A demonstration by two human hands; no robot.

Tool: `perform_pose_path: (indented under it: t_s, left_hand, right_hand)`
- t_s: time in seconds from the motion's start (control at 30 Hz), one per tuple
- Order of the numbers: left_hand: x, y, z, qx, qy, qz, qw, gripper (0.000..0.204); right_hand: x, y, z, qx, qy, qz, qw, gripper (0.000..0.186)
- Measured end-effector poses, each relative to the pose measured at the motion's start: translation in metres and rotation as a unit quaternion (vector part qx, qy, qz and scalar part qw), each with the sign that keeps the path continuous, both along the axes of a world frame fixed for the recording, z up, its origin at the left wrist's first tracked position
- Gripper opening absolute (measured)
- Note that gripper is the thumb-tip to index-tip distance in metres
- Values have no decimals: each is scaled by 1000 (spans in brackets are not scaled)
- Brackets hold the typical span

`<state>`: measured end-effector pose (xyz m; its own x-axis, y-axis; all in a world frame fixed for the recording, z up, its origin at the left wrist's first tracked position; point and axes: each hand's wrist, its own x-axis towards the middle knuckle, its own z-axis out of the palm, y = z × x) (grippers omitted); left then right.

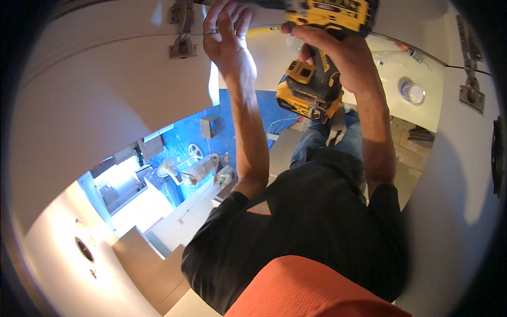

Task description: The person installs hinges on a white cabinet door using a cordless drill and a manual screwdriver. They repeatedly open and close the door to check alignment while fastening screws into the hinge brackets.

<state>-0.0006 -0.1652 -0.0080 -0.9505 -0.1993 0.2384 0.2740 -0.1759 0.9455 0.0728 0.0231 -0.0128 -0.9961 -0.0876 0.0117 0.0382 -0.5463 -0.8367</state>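
Observation:
My right hand is wrapped around the grip of a yellow and black cordless drill, its battery pack hanging at the bottom. The drill's dark front end points left along the upper edge of the view, toward my left hand. That left hand is raised beside a white cabinet panel, with its fingers bent and drawn together and a ring on one of them. Anything between its fingertips is hidden at the picture's edge. A metal hinge is fixed to the panel, left of my left hand.
More hinges sit on the white panel at the right. A small round tub stands on a pale surface below the drill. Lower left, a white fan stands by blue sheeting; brown boards lie nearer.

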Motion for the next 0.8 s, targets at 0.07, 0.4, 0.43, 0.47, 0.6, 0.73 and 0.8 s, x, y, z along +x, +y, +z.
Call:
perform_pose_path:
  t_s: [0.07, 0.4, 0.43, 0.47, 0.6, 0.73, 0.8]
  left_hand:
    - [8, -9, 3, 20, -72, -121, 990, 36]
    - [0, -20, 4, 123, -98, -171, 973, 45]
    - [2, -18, 5, 112, -100, -160, 976, 47]
    - [4, -17, 5, 105, -104, -155, 977, 48]
    - [-3, -24, 9, 122, -115, -184, 969, 50]
    - [-13, -43, 12, 166, -143, -230, 948, 46]
    - [-13, -43, 11, 130, -137, -184, 965, 45]
  right_hand:
    - [-3, -9, -3, 27, -38, 14, 999, 30]
    - [-18, -15, 3, 122, 2, 56, 991, 36]
    - [-19, -15, 7, 116, 14, 52, 992, 35]
    - [-22, -13, 11, 70, 13, 74, 995, 35]
    - [-28, -2, 24, -42, -3, 136, 990, 32]
    - [-27, -7, 30, -48, -23, 147, 988, 31]
    - [-29, -14, 29, -57, -14, 131, 990, 32]
